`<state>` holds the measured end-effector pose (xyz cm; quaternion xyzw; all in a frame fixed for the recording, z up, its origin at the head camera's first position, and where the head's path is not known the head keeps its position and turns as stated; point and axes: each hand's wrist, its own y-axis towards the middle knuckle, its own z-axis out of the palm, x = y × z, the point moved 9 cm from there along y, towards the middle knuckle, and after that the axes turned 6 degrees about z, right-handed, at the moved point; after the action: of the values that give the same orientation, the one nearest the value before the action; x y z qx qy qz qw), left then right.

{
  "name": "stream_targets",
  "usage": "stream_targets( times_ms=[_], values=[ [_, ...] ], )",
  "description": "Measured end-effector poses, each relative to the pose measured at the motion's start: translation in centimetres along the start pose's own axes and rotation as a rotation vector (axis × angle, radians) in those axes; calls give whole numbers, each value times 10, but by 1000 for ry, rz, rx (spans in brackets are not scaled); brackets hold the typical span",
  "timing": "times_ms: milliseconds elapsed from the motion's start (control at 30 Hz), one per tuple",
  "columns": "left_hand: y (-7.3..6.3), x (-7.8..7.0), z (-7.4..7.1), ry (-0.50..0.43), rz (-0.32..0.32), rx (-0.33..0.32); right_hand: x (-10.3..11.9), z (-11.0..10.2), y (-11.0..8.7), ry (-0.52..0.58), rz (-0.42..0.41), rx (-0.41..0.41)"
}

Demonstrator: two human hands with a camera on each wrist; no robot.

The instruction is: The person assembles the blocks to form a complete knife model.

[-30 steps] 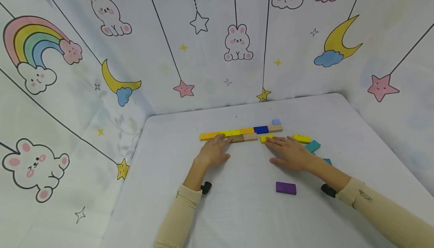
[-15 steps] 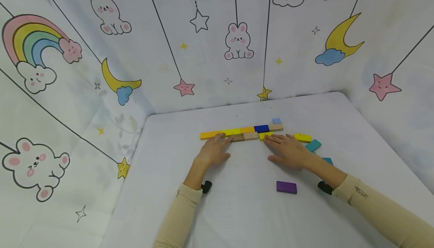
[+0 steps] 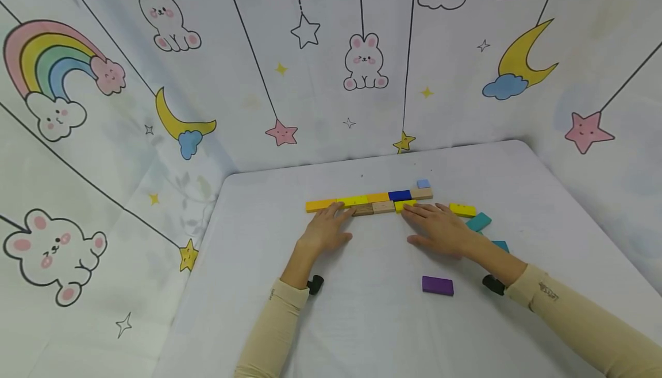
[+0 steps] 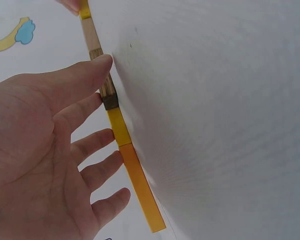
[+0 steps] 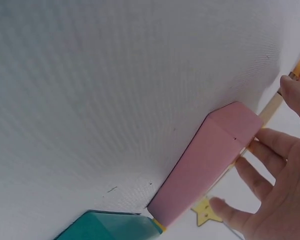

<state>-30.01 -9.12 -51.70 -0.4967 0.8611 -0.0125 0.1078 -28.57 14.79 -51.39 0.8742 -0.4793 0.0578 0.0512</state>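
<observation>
My left hand (image 3: pixel 327 230) lies with extended fingers against a row of flat blocks, fingertips at a bright yellow block (image 3: pixel 353 200) and a brown wooden block (image 3: pixel 363 209). Its fingers also line the row beside an orange block (image 4: pixel 142 187) in the left wrist view. My right hand (image 3: pixel 439 228) stretches its fingertips onto another yellow block (image 3: pixel 404 206), whose left end meets a pale wooden block (image 3: pixel 383 207). A pink block (image 5: pixel 205 160) sits by the right fingers in the right wrist view; the hand hides it from the head view.
Behind, the row continues with a dark blue block (image 3: pixel 400 195) and a beige block (image 3: pixel 421 193); a light blue block (image 3: pixel 423 184) lies beyond. Rightward are a yellow block (image 3: pixel 462 210) and teal blocks (image 3: pixel 478 221). A purple block (image 3: pixel 437 285) lies nearer on the white table (image 3: pixel 372 320).
My right hand has slid the yellow block left and slightly back, closing its gap to the pale wooden block. My left hand has stayed in place.
</observation>
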Motion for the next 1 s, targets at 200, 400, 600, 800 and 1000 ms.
stream_targets(
  times_ms=[200, 400, 600, 800, 1000],
  values=[
    [0, 1, 1, 8, -9, 5, -1, -1, 1, -6, -4, -15],
    [0, -1, 0, 16, -8, 5, 0, -1, 2, -16, -8, -20],
    [0, -1, 0, 12, -7, -1, 0, -2, 3, -14, -7, -20],
    [0, -1, -1, 16, -7, 4, 0, -1, 3, -23, -11, -17],
    [0, -2, -1, 22, 1, -3, 0, -1, 2, -23, -22, -25]
  ],
)
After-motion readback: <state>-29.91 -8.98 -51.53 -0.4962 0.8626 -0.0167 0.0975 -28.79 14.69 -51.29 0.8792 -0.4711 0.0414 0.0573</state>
